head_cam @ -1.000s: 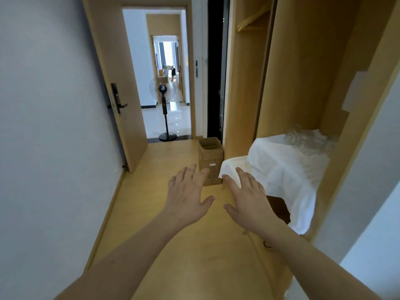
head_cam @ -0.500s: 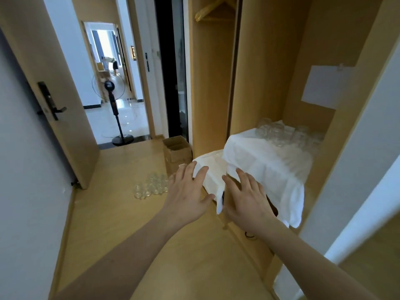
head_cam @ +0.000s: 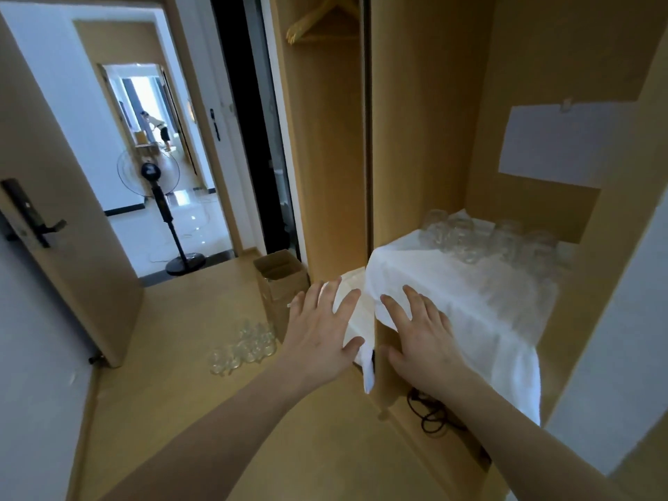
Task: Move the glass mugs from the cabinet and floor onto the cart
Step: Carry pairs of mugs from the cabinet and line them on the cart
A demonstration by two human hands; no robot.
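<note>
My left hand (head_cam: pixel 320 334) and right hand (head_cam: pixel 421 341) are spread flat and empty, free to grab. Mugs (head_cam: pixel 488 240) wait far right on the cabinet's cloth (head_cam: pixel 452 301); more mugs (head_cam: pixel 242 347) sit on the floor left. No cart visible.

A pale wooden floor (head_cam: pixel 173 410) runs between a plain white wall (head_cam: pixel 32 356) and light wood panelling. An open door (head_cam: pixel 68 226) with a dark handle leads into a bright tiled hallway, where a standing fan (head_cam: pixel 159 211) stands. A cardboard box (head_cam: pixel 280 280) sits near the doorway. A hanger (head_cam: pixel 318 19), probably wooden, hangs above.
</note>
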